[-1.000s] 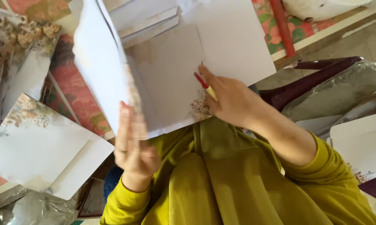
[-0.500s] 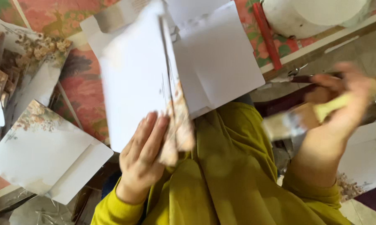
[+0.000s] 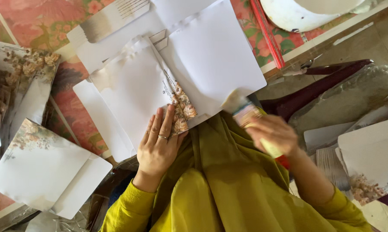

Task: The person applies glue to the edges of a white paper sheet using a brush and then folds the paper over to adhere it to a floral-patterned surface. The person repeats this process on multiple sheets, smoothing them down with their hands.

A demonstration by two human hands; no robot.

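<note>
A: Where's the work piece?

B: White paper envelope (image 3: pixel 133 96), flat on the tabletop (image 3: pixel 35 25) at its near edge, right in front of the person. It lies on a loose stack of white sheets (image 3: pixel 211 60).

A: Hands?

B: Left hand (image 3: pixel 159 146) lies flat on the envelope's near end, fingers straight and close together, ring on one finger. Fingertips touch the strip of brown flower print (image 3: pixel 182 107) along the envelope's right edge.

A: Right?

B: Right hand (image 3: pixel 273 135) is off the envelope, just past the sheets' near right corner. Fist closed around a brush (image 3: pixel 245 112) with a pale handle; bristle end points at the sheets. Blurred, so I can't tell if it touches them.

A: Materials?

B: Envelope is matte white paper, slightly wrinkled at the far end, stained tan along the left. Tabletop has a red and pink flowered cover. Another finished envelope (image 3: pixel 43 167), white with a flower corner and flap open, sits at the near left corner. Red stick (image 3: pixel 269 34) and a white bowl (image 3: pixel 306 13) at the far right edge.
</note>
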